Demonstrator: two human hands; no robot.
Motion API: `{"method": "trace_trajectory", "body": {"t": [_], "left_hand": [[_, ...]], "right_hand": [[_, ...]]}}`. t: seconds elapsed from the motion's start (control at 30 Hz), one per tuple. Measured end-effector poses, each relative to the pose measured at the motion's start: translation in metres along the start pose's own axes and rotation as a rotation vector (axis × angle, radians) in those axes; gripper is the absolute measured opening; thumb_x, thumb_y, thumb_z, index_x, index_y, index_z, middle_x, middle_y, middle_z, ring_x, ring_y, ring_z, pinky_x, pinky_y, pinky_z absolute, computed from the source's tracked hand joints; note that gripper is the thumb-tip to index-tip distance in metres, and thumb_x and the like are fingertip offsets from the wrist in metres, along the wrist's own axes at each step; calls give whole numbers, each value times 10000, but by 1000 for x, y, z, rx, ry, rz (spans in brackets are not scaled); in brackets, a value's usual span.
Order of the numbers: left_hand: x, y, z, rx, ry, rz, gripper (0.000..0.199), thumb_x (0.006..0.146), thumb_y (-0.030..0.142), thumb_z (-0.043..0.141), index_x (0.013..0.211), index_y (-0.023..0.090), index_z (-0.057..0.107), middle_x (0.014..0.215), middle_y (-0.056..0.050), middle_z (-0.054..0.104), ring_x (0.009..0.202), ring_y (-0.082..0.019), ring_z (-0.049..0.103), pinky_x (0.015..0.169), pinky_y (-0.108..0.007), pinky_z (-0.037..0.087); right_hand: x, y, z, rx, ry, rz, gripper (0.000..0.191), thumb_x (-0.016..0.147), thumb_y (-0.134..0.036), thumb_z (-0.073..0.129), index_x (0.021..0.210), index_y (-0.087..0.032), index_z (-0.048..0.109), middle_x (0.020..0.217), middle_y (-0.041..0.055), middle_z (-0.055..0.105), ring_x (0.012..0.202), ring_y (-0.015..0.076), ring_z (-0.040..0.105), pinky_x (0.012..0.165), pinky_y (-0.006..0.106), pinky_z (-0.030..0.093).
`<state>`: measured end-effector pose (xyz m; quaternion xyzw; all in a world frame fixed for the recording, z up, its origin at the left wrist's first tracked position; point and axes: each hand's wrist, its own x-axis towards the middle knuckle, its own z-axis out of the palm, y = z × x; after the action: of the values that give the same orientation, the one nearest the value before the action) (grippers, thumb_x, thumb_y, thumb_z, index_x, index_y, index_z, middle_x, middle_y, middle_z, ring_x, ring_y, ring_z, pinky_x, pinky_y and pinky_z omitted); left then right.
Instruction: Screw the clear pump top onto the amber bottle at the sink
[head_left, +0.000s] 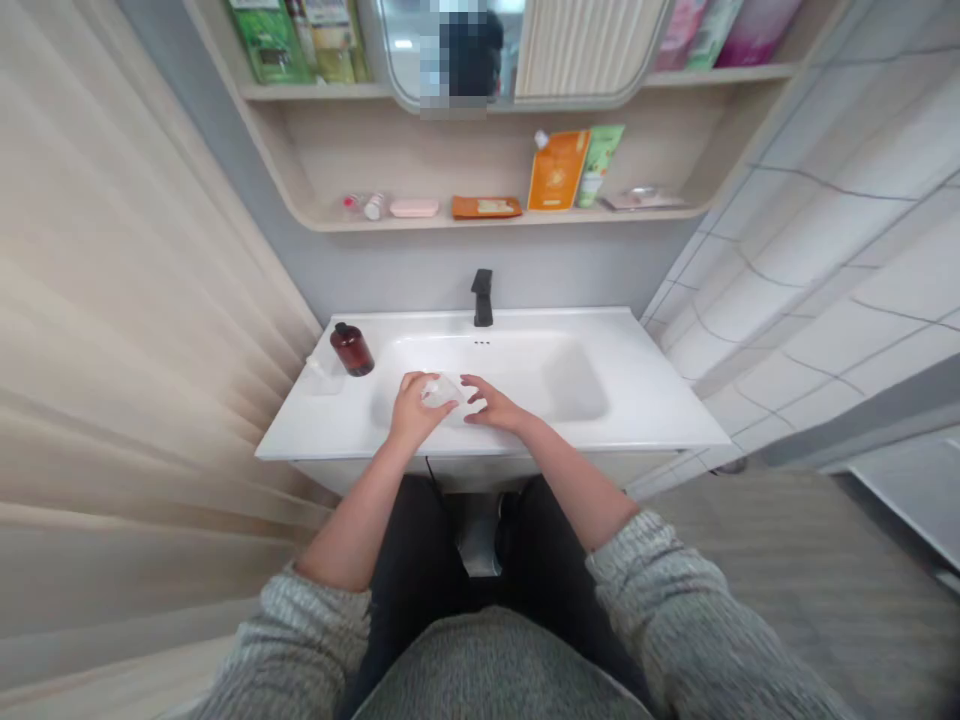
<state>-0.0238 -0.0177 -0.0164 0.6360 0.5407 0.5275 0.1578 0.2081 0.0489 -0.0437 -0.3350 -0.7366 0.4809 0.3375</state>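
Observation:
Over the front left part of the white sink basin (574,375), my left hand (414,408) has its thumb and fingers curved around a small clear container (441,392). The container is see-through and its exact kind is hard to make out. Just to its right, my right hand (491,405) is held with fingers apart and nothing in them. A dark brown bottle with a black top (352,352) stands on the counter to the left of the basin. Beside it is a clear, pale object (324,378), too faint to name.
A black faucet (483,300) rises behind the basin. Above it, a wall shelf (420,222) holds an orange pouch (559,170), a green tube (600,165) and several small items. A beige curtain (150,330) hangs at the left; a pale curtain with dark lines (817,220) hangs at the right.

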Motion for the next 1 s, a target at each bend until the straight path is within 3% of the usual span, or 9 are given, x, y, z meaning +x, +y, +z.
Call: {"method": "trace_trajectory", "body": {"t": [0.1, 0.23, 0.37, 0.57, 0.7, 0.83, 0.9, 1.0], "left_hand": [[11, 5, 46, -64, -118, 45, 548, 680, 306, 1023, 1155, 260, 755, 1199, -65, 648, 1071, -247, 702, 950, -425, 657], [15, -2, 71, -197, -232, 28, 382, 808, 334, 928, 1137, 255, 751, 1216, -81, 684, 1152, -269, 708, 973, -428, 641], [14, -12, 70, -230, -235, 34, 205, 966, 318, 735, 1156, 246, 760, 1278, -102, 730, 1250, -273, 707, 1075, -453, 600], [11, -21, 73, -253, -236, -15, 367, 961, 315, 731, 1322, 253, 745, 1290, -100, 802, 1283, -287, 726, 1222, -532, 521], [11, -25, 78, -388, -235, -97, 328, 909, 416, 803, 1191, 249, 781, 1208, -99, 812, 1184, -288, 759, 1150, -515, 569], [11, -20, 78, -270, -91, -173, 327, 779, 421, 928, 985, 236, 755, 989, -58, 768, 989, -269, 742, 1034, -486, 602], [11, -16, 76, -252, -81, -120, 382, 764, 397, 944, 1051, 237, 748, 1094, -78, 763, 1092, -282, 733, 1068, -483, 583], [12, -14, 74, -399, -190, -60, 567, 810, 371, 909, 1319, 250, 689, 1324, -125, 743, 1293, -304, 703, 1153, -503, 538]], "right_hand": [[-10, 5, -13, 66, 34, -23, 1018, 664, -346, 973, 1599, -295, 573, 1581, 124, 619, 1320, 310, 654, 1152, 480, 560], [-20, 17, -29, 83, 142, 54, 1012, 621, -364, 1006, 1548, -259, 614, 1465, 139, 677, 1207, 307, 703, 1120, 505, 583], [-20, 28, -31, 123, 125, 103, 939, 606, -315, 989, 1481, -270, 651, 1379, 111, 714, 1079, 265, 712, 1065, 497, 603], [-19, 27, -33, 135, 97, 91, 741, 600, -318, 982, 1273, -266, 677, 1263, 62, 725, 1070, 248, 699, 1031, 456, 606], [-23, 18, -33, 144, 106, 108, 724, 585, -320, 981, 1224, -269, 645, 1266, 59, 725, 1057, 242, 711, 1022, 462, 616], [-24, 11, -29, 149, 121, 101, 735, 561, -313, 986, 1208, -275, 639, 1271, 71, 719, 1124, 264, 716, 1028, 483, 626], [-24, 11, -28, 137, 135, 98, 745, 558, -325, 996, 1207, -272, 634, 1274, 76, 714, 1145, 272, 712, 1029, 486, 625], [-25, 13, -29, 115, 142, 107, 749, 555, -338, 1008, 1192, -260, 623, 1246, 72, 713, 1093, 264, 715, 1019, 484, 619]]}}
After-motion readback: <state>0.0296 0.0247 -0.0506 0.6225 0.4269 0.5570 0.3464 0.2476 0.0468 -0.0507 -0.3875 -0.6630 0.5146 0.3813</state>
